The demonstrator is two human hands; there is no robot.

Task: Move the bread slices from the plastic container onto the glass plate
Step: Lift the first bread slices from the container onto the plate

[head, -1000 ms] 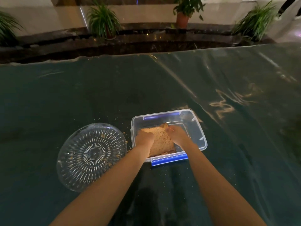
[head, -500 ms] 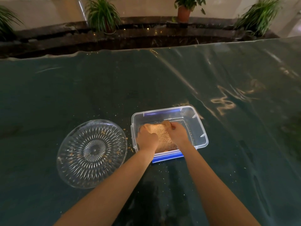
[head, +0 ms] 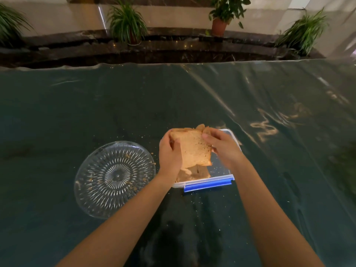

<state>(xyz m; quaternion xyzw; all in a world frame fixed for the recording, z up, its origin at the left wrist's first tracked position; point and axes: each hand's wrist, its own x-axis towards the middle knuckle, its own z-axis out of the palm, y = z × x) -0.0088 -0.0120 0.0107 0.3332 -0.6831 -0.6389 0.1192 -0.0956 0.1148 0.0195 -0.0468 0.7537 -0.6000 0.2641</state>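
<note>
A stack of brown bread slices (head: 193,149) is held above the clear plastic container (head: 221,179) with blue clips. My left hand (head: 170,153) grips the stack's left side and my right hand (head: 221,146) grips its right side. The stack tilts, its lower slices hanging down toward the container floor. The cut-glass plate (head: 114,179) lies on the table just left of the container, holding only crumbs. Most of the container is hidden behind the bread and my hands.
The table is covered in dark green cloth under shiny clear plastic (head: 250,105), with crumbs scattered around the container. Beyond its far edge are a dark stone ledge and several potted plants (head: 127,22).
Both hands have lifted the bread stack up out of the container; before, they were pressed down on it inside. The plate and container have stayed in place.
</note>
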